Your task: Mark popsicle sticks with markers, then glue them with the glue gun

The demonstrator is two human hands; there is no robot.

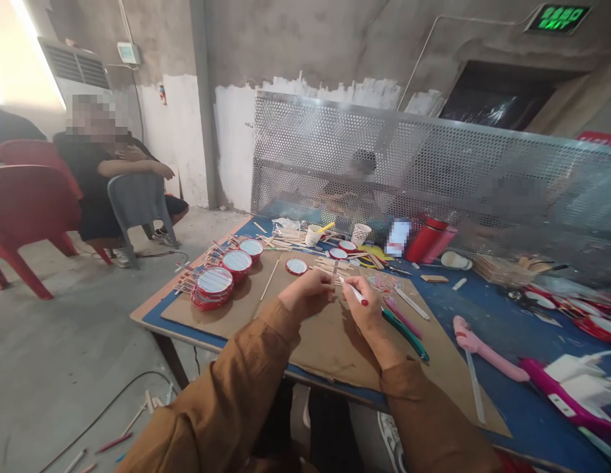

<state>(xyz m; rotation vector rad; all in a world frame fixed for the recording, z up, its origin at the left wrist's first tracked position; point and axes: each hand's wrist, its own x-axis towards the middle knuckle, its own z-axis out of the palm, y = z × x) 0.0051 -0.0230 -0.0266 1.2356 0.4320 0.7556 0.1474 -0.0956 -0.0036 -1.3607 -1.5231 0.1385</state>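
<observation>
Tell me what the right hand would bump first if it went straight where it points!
Probably the thin stick in the left hand, just past the tip of the white pen that the right hand holds, though depth is hard to judge.

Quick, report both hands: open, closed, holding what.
Left hand: closed, pinching a thin stick.
Right hand: closed, holding a white pen with a red end.

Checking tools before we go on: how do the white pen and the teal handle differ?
The white pen is held in the right hand; the teal handle lies on the cardboard. The white pen is straight with a red end; the teal handle is curved. The teal handle looks longer than the white pen. Both are slender.
</observation>
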